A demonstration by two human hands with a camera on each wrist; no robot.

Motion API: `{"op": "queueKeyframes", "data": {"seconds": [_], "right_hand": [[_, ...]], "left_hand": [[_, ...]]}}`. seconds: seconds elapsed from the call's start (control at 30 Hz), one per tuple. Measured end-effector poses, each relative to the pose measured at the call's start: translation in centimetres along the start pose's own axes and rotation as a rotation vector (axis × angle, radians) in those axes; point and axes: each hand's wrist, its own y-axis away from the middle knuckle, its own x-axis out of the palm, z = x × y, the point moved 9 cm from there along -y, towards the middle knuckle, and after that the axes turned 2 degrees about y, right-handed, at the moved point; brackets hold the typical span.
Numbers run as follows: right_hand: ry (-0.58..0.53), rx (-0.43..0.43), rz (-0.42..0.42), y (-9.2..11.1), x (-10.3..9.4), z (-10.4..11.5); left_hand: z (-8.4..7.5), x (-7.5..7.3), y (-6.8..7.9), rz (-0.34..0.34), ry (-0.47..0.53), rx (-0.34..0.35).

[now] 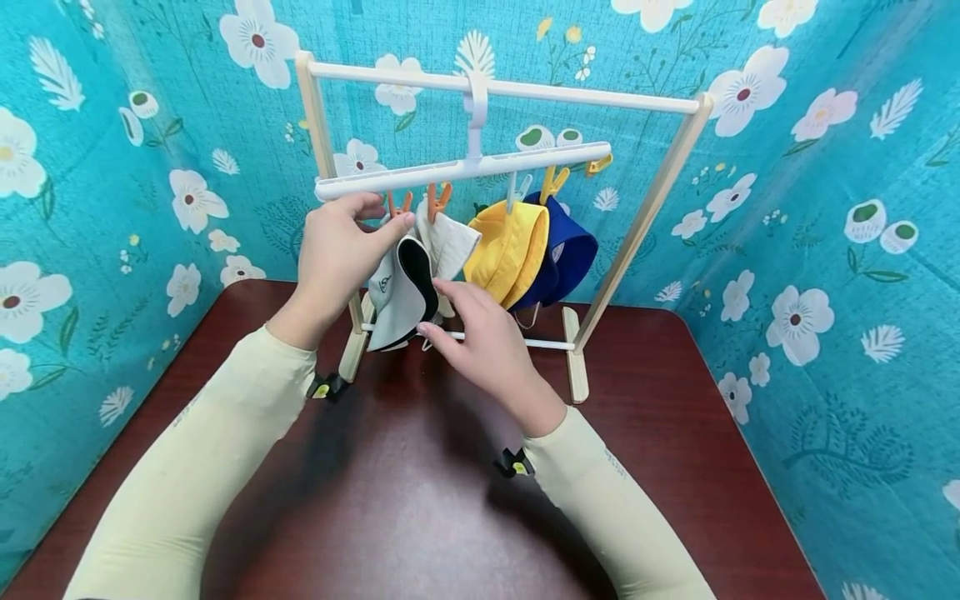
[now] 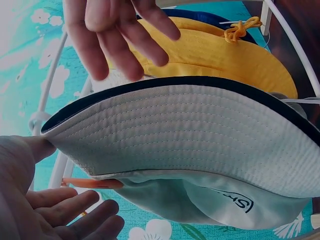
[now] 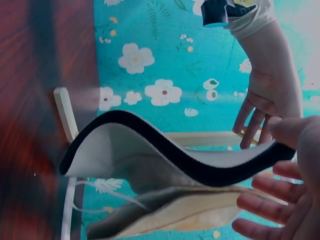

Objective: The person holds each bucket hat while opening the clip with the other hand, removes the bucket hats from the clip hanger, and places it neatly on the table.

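A light grey bucket hat [image 1: 397, 296] with a dark brim edge hangs sideways under the left half of a white hanger [image 1: 465, 168]. My left hand [image 1: 337, 246] is at its top, below the hanger's left end. In the left wrist view, that thumb touches the brim's corner while the fingers [image 2: 75, 215] spread loosely beside an orange clothespin [image 2: 92, 183]. My right hand [image 1: 487, 337] is beside the hat's brim, fingers relaxed. From the right wrist view, the brim [image 3: 220, 175] runs toward the gap between right thumb and fingers. Behind it hangs a cream hat [image 1: 450, 242].
A yellow bucket hat [image 1: 510, 250] and a navy hat [image 1: 566, 254] hang from clothespins on the right half. A spare yellow clothespin [image 1: 598, 164] is at the hanger's right end. The wooden rack [image 1: 652, 212] stands on a dark red table [image 1: 420, 500], before floral cloth.
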Motion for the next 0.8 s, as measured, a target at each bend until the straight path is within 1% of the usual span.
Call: {"op": "queueKeyframes", "data": {"seconds": [0.23, 0.4, 0.53, 0.67, 0.8], "right_hand": [[0.008, 0.151, -0.021, -0.6, 0.5, -0.5], [0.015, 0.238, 0.01, -1.0, 1.3, -0.9], [0.015, 0.308, 0.044, -1.0, 2.4, -1.4], [0.032, 0.353, 0.08, -0.7, 3.5, -1.8], [0.035, 0.372, 0.088, -0.4, 4.4, -2.2]], "left_hand": [[-0.1, 0.2, 0.1, 0.013, -0.027, -0.002], [-0.2, 0.1, 0.1, 0.009, -0.028, 0.005], [-0.3, 0.2, 0.1, 0.018, -0.026, 0.017], [-0.3, 0.4, 0.2, 0.026, -0.03, 0.018], [-0.2, 0.4, 0.2, 0.032, -0.027, 0.007]]}}
